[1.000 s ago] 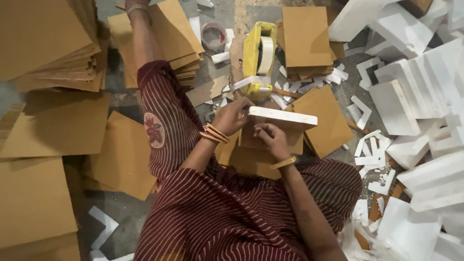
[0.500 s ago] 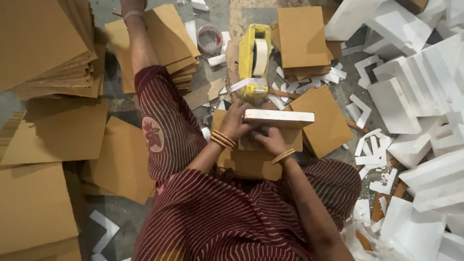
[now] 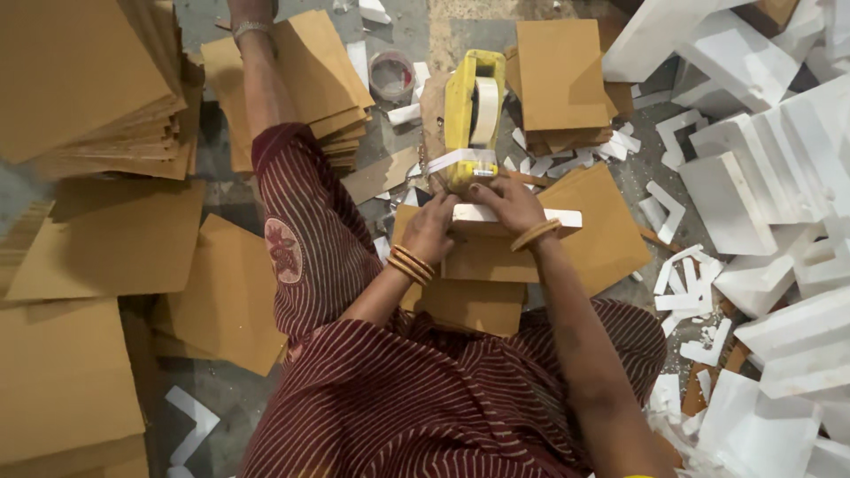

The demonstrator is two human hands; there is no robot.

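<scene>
Seated on the floor amid cardboard sheets [image 3: 97, 248] and white foam pieces [image 3: 761, 186]. Left hand [image 3: 434, 232] curled around the near end of a white foam block [image 3: 518, 218] on cardboard, steadying it. Right hand [image 3: 506, 202] pinching, probably, the tape end just below the yellow tape dispenser [image 3: 472, 115], ready for wrapping.
</scene>
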